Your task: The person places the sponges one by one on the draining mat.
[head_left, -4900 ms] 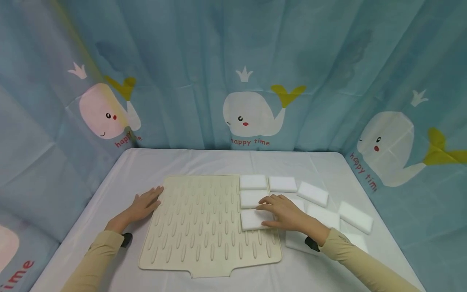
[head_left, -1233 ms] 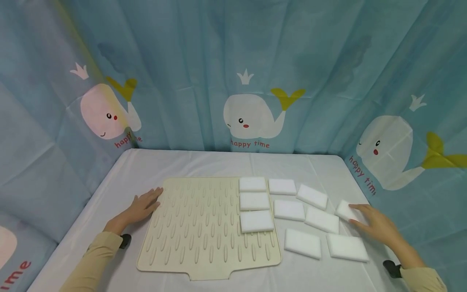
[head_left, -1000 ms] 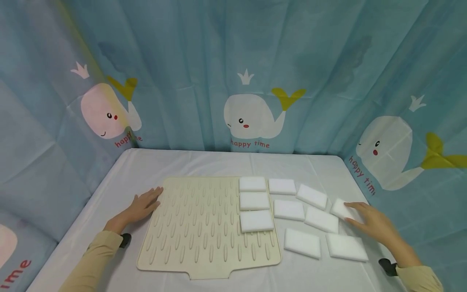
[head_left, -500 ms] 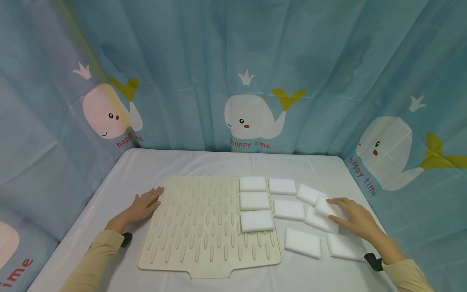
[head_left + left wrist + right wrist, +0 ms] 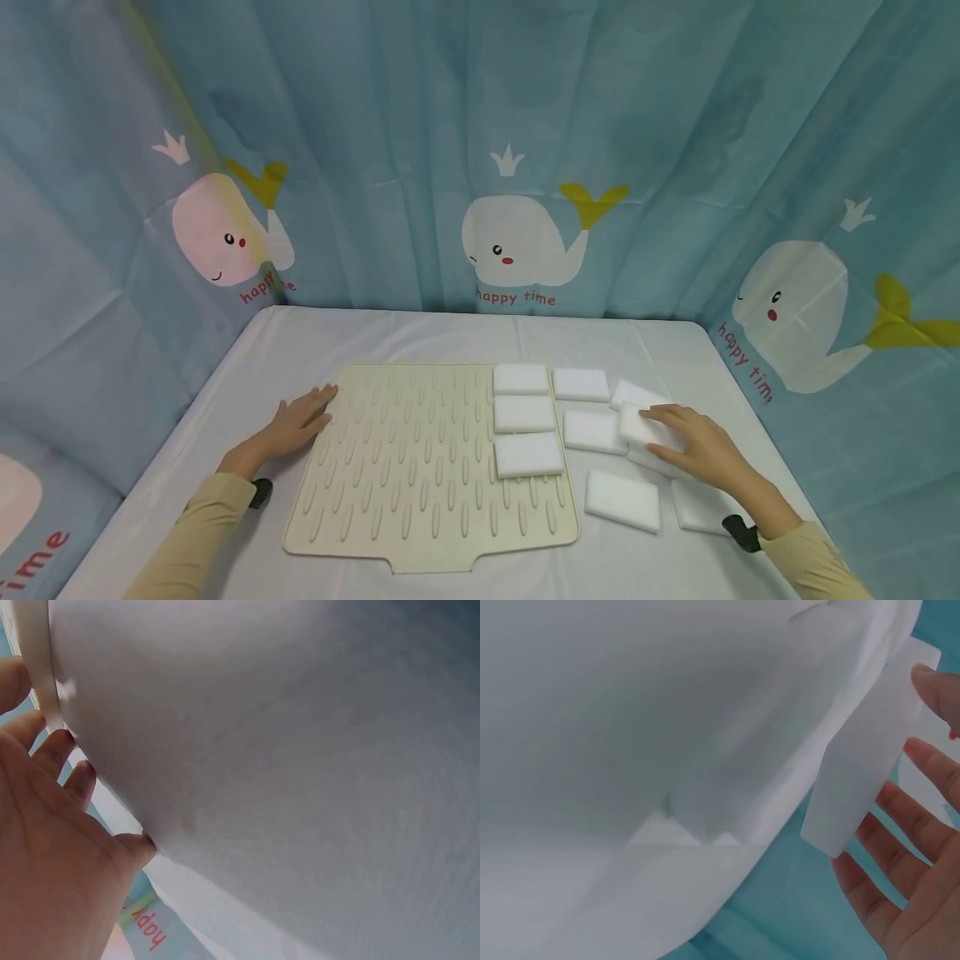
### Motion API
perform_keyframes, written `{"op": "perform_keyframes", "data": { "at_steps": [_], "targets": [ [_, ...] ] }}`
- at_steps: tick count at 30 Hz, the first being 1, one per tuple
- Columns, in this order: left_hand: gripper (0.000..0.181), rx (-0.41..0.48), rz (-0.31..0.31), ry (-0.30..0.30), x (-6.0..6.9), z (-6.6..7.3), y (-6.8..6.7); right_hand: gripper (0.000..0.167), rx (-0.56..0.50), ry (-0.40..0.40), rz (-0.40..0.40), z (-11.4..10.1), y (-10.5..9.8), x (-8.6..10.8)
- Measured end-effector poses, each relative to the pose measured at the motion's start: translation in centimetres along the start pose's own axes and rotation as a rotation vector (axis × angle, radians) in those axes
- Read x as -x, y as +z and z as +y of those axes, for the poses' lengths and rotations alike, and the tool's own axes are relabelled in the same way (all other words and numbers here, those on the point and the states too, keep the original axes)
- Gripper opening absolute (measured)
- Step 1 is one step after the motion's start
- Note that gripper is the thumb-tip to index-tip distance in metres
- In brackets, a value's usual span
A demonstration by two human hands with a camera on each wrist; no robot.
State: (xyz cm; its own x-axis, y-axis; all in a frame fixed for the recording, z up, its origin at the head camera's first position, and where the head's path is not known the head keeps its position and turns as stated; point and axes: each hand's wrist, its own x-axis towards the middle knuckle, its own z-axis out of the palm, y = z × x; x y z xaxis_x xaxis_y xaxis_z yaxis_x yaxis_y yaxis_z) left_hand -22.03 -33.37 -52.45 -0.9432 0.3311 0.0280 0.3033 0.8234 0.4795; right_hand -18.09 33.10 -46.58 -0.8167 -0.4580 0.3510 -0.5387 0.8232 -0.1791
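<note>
My right hand (image 5: 701, 446) pinches a white block (image 5: 643, 427) between thumb and fingers, over other white blocks on the right side of the table. The right wrist view shows the held block (image 5: 870, 750) lifted off the cloth, with the fingertips along its edge. A beige ridged mat (image 5: 420, 467) lies flat, three white blocks (image 5: 527, 455) in a column on its right edge. At the mat's left edge rests my left hand (image 5: 295, 423), fingers extended. In the left wrist view that hand (image 5: 67, 825) touches the mat's edge.
Right of the mat lie several loose white blocks, among them a block (image 5: 622, 500) near the front and one (image 5: 581, 384) at the back. A white cloth covers the table (image 5: 420, 333). Blue curtains (image 5: 375, 167) with whale prints stand behind and at the sides.
Three blocks have stayed on the mat. My right hand left them, took a block at the far right and has carried it leftward over the others. My left hand has stayed in place.
</note>
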Motion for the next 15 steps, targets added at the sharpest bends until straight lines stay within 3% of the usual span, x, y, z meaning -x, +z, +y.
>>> {"op": "perform_keyframes", "data": {
  "at_steps": [15],
  "targets": [
    [0.056,0.009,-0.002,-0.002,0.1,0.1,-0.1,0.053,-0.001,-0.086,-0.02,-2.8,1.6,-1.9]
  ]
}}
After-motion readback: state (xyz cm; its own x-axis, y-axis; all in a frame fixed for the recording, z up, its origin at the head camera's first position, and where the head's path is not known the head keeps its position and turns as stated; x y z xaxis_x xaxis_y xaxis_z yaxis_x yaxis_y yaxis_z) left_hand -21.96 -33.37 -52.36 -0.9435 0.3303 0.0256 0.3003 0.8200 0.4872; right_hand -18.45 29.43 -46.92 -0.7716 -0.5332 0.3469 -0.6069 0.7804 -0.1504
